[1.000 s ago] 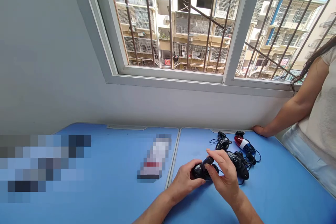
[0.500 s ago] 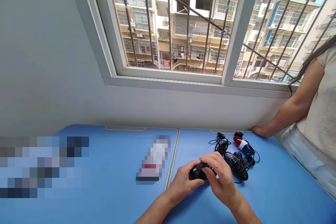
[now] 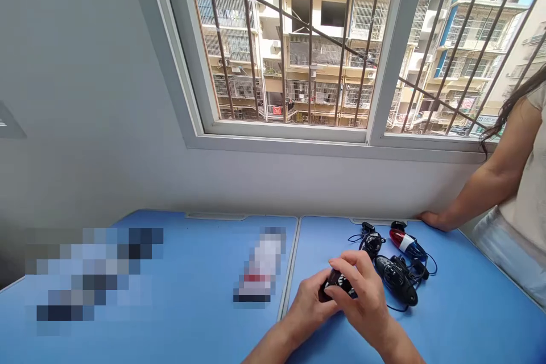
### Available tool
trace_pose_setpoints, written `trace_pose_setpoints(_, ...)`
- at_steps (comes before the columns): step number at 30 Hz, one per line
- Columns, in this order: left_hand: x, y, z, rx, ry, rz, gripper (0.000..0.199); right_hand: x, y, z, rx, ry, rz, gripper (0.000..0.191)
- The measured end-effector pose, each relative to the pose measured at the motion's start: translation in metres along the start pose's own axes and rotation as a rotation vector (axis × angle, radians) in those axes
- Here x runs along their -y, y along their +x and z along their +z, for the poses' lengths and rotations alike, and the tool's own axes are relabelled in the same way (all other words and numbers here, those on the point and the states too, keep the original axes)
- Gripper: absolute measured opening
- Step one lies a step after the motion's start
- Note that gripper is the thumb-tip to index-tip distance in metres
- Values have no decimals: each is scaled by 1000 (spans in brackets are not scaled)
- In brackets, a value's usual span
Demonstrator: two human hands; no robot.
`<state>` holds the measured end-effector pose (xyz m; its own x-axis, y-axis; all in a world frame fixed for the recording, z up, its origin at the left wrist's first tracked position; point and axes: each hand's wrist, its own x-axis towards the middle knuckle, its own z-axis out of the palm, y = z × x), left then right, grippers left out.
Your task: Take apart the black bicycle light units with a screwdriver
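Our left grip + right grip: both holding glossy-black rounded plastic device | risk: could slip if we loosen fingers

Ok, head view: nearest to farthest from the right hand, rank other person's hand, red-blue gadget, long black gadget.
1. Long black gadget, just right of the right hand.
2. Red-blue gadget, farther up and right.
3. Other person's hand, farthest, upper right.
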<state>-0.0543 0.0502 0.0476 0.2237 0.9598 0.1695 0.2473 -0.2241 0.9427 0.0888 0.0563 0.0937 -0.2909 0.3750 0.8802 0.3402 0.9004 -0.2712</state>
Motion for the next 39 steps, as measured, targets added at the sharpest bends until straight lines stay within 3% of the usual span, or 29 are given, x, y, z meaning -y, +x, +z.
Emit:
trace_pose_setpoints(5, 9, 1, 1, -13, -22, -15, 15, -2, -2, 5, -36, 7, 32, 43)
trace_pose_setpoints(15, 8, 2, -3, 14, -40, -26, 23, -3, 7, -3, 84, 141, -6, 55)
trace_pose_setpoints(21, 4, 2, -1, -1, -15, -15, 21, 0, 5, -2, 63, 202, 26, 48)
trace_pose_setpoints(29, -2, 0, -1, -10, 21, -29, 19, -3, 4, -2, -32, 41, 45, 37)
trace_pose_setpoints(39, 4, 1, -2, -20, 24, -33, 20, -5, 7, -15, 124, 247, 58, 41)
